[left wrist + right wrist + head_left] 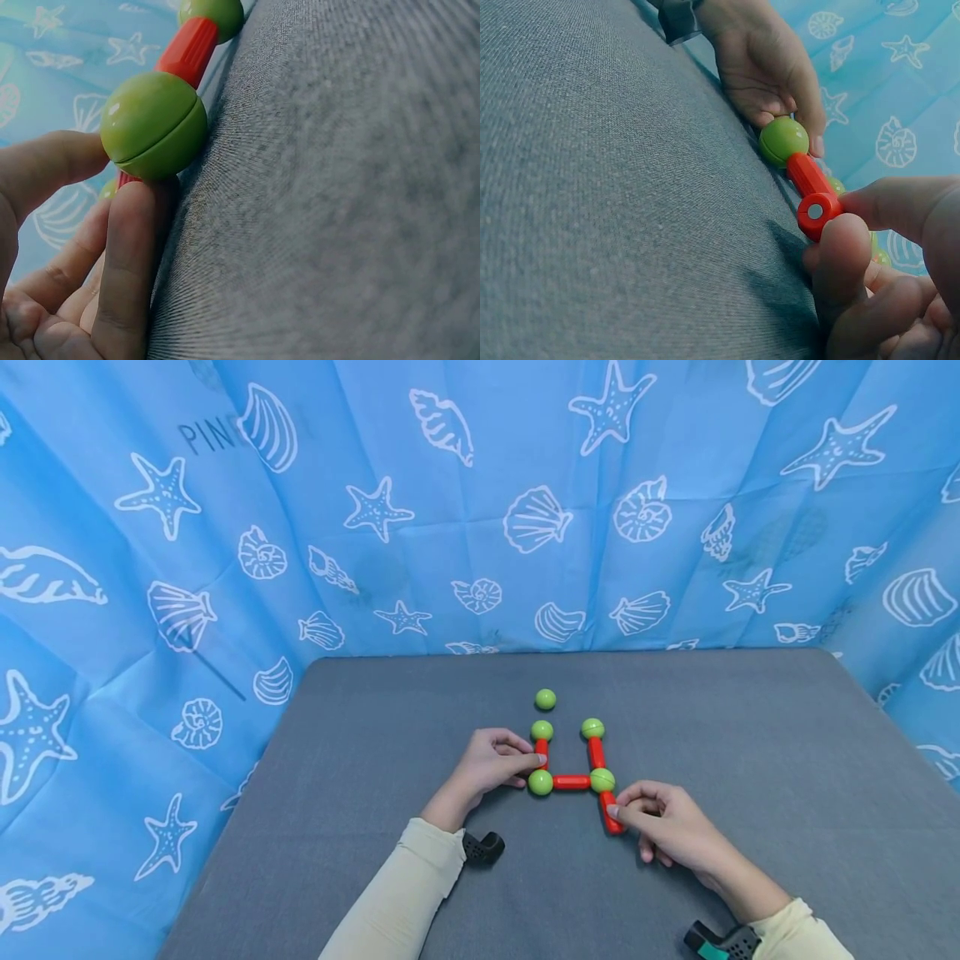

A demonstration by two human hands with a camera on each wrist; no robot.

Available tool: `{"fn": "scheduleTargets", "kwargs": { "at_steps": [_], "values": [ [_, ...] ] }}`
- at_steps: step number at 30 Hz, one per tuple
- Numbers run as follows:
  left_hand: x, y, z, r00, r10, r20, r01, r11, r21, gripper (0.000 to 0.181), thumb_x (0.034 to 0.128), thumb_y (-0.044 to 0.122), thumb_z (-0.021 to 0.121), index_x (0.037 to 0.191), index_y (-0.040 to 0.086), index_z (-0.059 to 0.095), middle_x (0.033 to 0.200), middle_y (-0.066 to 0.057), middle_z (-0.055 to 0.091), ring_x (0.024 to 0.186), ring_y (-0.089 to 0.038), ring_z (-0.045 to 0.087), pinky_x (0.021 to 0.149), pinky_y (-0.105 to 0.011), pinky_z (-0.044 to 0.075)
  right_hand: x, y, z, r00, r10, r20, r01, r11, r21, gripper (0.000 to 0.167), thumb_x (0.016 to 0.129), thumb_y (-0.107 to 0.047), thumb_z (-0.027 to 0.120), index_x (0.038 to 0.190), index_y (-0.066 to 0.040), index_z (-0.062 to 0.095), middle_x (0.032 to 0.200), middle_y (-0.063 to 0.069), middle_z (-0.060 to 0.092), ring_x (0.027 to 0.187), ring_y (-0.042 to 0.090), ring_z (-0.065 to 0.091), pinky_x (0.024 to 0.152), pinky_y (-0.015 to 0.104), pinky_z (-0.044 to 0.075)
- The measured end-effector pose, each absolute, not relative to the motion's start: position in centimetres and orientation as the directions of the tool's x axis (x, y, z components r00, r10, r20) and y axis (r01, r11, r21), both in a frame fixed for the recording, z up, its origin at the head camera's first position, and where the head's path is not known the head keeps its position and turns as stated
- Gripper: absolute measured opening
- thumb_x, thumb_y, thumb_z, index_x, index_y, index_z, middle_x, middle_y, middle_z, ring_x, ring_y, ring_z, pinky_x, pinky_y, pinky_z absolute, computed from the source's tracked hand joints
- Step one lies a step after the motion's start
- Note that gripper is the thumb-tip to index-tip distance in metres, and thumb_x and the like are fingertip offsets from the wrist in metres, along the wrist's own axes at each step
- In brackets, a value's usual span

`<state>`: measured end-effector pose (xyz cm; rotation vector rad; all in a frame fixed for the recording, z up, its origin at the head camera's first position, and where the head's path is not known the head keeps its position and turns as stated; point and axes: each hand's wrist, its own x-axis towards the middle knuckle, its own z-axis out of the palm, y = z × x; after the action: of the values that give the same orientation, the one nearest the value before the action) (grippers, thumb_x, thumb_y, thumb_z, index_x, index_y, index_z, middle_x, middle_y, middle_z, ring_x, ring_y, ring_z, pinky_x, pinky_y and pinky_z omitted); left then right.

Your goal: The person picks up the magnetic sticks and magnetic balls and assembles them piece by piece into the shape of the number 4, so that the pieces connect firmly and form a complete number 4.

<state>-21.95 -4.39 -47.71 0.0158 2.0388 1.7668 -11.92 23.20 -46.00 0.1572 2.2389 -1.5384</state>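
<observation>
A small magnetic construction of green balls and red rods lies on the grey table. My left hand (491,764) pinches the left red rod (542,750), between the far-left green ball (542,730) and the near-left green ball (154,126). A crosswise red rod (572,782) links that near ball to the right green ball (602,779). From there another red rod (596,752) runs back to a further green ball (592,728). My right hand (671,822) pinches the near red rod (611,814), which touches the right ball; its other end shows a silver disc (816,211).
A loose green ball (545,699) sits behind the construction. Blue curtains (480,510) printed with shells and starfish hang beyond the table (375,702) and at its sides. Black wrist devices (483,847) are worn at both sleeves.
</observation>
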Motion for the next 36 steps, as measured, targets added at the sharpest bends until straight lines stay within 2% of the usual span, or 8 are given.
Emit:
{"fn": "scheduleTargets", "kwargs": {
  "at_steps": [14,22,28,36],
  "values": [
    [-22.1,-4.8,-47.5,-0.913,0.270,-0.306,-0.271,0.157,0.950,0.024,0.0857,0.018,0.091,0.104,0.010,0.079,0.098,-0.007,0.080,0.079,-0.015,0.075,0.065,-0.028,0.065,-12.4,23.1,-46.0,-0.916,-0.141,-0.376,0.300,0.382,-0.874,0.038,0.103,-0.033,0.070,0.124,-0.002,0.064,0.092,0.006,0.070,0.054,0.016,0.061,0.041,0.027,0.045],
    [-22.0,-4.7,-47.5,-0.913,0.288,-0.290,-0.259,0.142,0.955,0.024,0.0863,0.017,0.090,0.105,0.008,0.079,0.099,-0.007,0.081,0.079,-0.015,0.075,0.064,-0.029,0.065,-13.4,24.3,-45.6,-0.904,-0.182,-0.388,0.297,0.386,-0.873,0.035,0.107,-0.032,0.064,0.125,-0.002,0.067,0.093,0.004,0.070,0.058,0.014,0.064,0.045,0.027,0.049],
    [-21.7,-4.5,-47.6,-0.916,0.300,-0.267,-0.237,0.134,0.962,0.020,0.0871,0.015,0.089,0.102,0.007,0.079,0.095,-0.007,0.080,0.076,-0.014,0.074,0.063,-0.029,0.065,-15.1,24.9,-44.5,-0.949,-0.165,-0.268,0.160,0.480,-0.862,0.034,0.106,-0.031,0.067,0.122,-0.002,0.069,0.099,0.008,0.071,0.070,0.018,0.064,0.056,0.031,0.053],
    [-21.7,-4.4,-47.4,-0.913,0.292,-0.286,-0.251,0.153,0.956,0.018,0.0879,0.016,0.089,0.101,0.009,0.078,0.095,-0.006,0.080,0.076,-0.013,0.074,0.065,-0.028,0.065,-19.7,24.6,-42.0,-0.974,-0.203,-0.100,-0.019,0.516,-0.857,0.036,0.107,-0.030,0.066,0.128,-0.001,0.068,0.123,0.018,0.071,0.096,0.025,0.067,0.071,0.033,0.059]
  ]
}}
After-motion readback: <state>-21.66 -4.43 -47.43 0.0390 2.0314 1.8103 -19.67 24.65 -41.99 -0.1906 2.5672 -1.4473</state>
